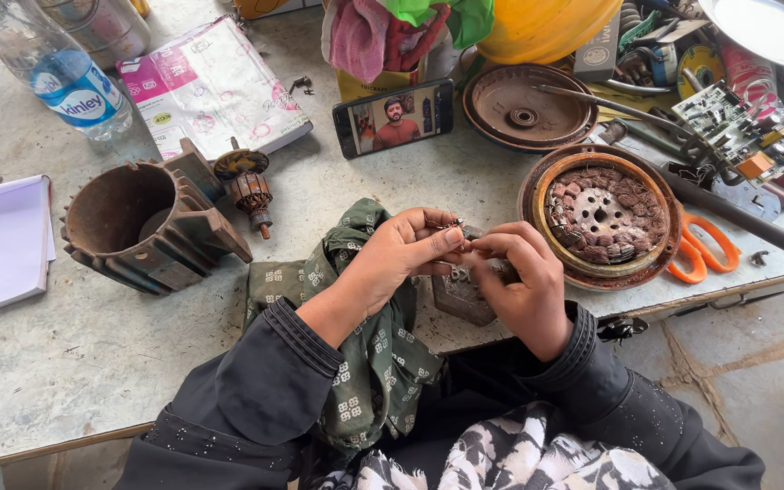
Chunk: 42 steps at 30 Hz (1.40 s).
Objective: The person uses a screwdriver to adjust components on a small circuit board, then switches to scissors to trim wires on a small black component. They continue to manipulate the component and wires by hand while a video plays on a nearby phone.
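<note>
My left hand [403, 256] and my right hand [521, 286] meet over the table's front edge, fingertips pinched together on a small metal part [456, 224] with thin wires. Both hands grip it. Under them lies a flat grey metal piece [458, 299], partly hidden. A green patterned cloth [356, 299] drapes under my left wrist and over the table edge. Both sleeves are dark.
A round motor stator with copper windings [602, 215] sits right of my hands, orange-handled scissors [705, 249] beside it. A rusty motor housing [142, 222] and a small armature [251, 191] stand left. A phone [394, 116], a water bottle [70, 82], a circuit board [723, 113] and tools lie farther back.
</note>
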### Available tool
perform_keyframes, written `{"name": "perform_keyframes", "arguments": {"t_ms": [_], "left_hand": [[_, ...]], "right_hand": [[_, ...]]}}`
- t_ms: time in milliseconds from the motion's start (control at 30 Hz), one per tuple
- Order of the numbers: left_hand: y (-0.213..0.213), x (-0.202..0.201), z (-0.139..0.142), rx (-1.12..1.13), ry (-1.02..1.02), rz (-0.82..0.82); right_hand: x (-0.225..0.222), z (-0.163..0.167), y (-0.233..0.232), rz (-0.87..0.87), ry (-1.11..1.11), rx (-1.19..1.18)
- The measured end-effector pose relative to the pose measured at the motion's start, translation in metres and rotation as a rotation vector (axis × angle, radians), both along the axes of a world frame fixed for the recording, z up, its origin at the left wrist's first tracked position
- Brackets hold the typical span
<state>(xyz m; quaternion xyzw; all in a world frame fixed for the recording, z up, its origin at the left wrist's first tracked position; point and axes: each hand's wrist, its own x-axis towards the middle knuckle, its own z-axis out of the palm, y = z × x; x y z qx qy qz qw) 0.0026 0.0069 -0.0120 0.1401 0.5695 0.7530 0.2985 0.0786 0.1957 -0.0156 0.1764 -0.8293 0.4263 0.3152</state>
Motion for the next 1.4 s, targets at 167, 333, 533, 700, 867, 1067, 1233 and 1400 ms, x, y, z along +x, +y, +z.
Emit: {"name": "perform_keyframes", "arguments": {"t_ms": [167, 333, 533, 700, 867, 1067, 1233, 1400], "left_hand": [[0.002, 0.002, -0.004, -0.011, 0.087, -0.006], [0.003, 0.003, -0.010, 0.002, 0.162, -0.026], [0.003, 0.006, -0.005, 0.046, 0.291, 0.007], [0.002, 0.015, 0.006, -0.161, 0.475, 0.082], [0.001, 0.017, 0.014, -0.187, 0.552, 0.115], [0.001, 0.012, 0.011, -0.072, 0.437, 0.047], [0.000, 0.009, 0.008, -0.059, 0.367, 0.053], [0.001, 0.008, 0.006, -0.033, 0.329, 0.073]], "right_hand": [[0.001, 0.001, -0.001, 0.038, 0.042, 0.016], [0.001, -0.005, 0.000, -0.005, 0.049, 0.001], [0.004, -0.010, 0.005, 0.016, 0.120, -0.022], [0.004, -0.015, 0.009, 0.055, 0.140, -0.124], [0.007, -0.020, 0.013, 0.108, 0.067, -0.232], [0.010, -0.019, 0.015, 0.121, -0.013, -0.269], [0.010, -0.018, 0.017, 0.147, -0.080, -0.290], [0.006, -0.025, 0.018, 0.215, -0.088, -0.358]]}}
